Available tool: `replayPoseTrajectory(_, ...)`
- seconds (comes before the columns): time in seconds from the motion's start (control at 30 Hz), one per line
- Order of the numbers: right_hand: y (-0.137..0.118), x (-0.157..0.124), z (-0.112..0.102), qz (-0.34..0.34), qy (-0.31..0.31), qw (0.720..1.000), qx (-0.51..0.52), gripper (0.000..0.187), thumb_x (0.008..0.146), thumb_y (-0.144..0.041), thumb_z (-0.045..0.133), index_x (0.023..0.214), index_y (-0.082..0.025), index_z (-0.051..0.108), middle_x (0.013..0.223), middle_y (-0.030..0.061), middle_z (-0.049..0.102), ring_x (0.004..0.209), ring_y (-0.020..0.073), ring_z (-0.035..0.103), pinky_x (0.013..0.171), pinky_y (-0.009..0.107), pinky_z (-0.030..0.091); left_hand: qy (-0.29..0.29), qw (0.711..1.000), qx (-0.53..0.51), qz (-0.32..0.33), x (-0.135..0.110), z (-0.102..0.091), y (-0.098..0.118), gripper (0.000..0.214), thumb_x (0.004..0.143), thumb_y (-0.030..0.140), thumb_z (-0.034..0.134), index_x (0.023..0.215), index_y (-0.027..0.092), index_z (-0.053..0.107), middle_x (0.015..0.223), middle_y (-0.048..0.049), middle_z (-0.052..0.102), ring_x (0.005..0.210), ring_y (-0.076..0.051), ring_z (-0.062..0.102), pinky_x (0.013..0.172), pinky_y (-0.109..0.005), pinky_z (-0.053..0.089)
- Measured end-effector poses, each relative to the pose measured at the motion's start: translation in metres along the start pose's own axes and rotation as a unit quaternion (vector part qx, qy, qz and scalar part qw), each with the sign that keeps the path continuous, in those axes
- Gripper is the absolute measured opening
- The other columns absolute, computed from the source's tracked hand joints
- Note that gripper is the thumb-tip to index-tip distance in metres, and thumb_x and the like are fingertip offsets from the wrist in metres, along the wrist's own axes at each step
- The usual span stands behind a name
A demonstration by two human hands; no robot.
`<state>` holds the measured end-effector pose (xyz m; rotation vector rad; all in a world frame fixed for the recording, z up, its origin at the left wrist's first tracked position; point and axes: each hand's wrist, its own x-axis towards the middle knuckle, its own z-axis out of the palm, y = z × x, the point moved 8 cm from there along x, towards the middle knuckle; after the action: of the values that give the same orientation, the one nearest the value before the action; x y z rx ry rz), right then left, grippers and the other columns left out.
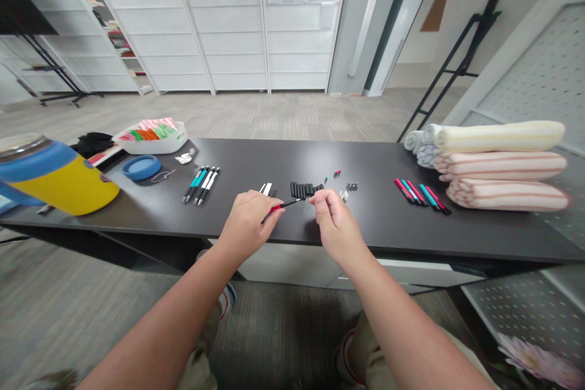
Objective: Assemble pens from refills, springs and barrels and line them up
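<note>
My left hand (249, 216) is closed around a slim pen part (276, 208), red at the hand with a thin dark length pointing right. The fingertips of my right hand (335, 216) are pinched together close to its tip; what they hold, if anything, is too small to make out. Just beyond both hands lies a row of short black pen grips (304, 189). White pen pieces (266, 188) lie past my left hand, partly hidden by it. Small metallic pieces (351, 186) and tiny red caps (337, 173) rest beyond my right hand.
Several pens (201, 185) lie left on the dark table (256, 158); red and teal pen barrels (421, 196) lie right. Rolled towels (505, 164) are stacked at the right end. A yellow-blue flask (64, 177), blue lid (141, 167) and white basket (153, 144) occupy the left.
</note>
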<state>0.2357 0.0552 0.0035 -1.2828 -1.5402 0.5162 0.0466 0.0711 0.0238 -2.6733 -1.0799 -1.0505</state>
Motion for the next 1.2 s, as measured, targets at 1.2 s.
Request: replayPoseTrajectory(1.2,0.013,0.002,0.005,0.093,-0.013,0.988,0.121,0.036,0.1,-0.054,0.061,0.112,-0.024,0.075,0.087,0.0033,0.072,0.073,0.0183,0.061,0.067,0.03,0.047,-0.027,0.999,-0.005,0.016,-0.001,0.004,0.004,0.015,0.103,0.029,0.062,0.111,0.021,0.072,0.102,-0.0068,0.078,0.096,-0.024,0.068,0.09,-0.042,0.045)
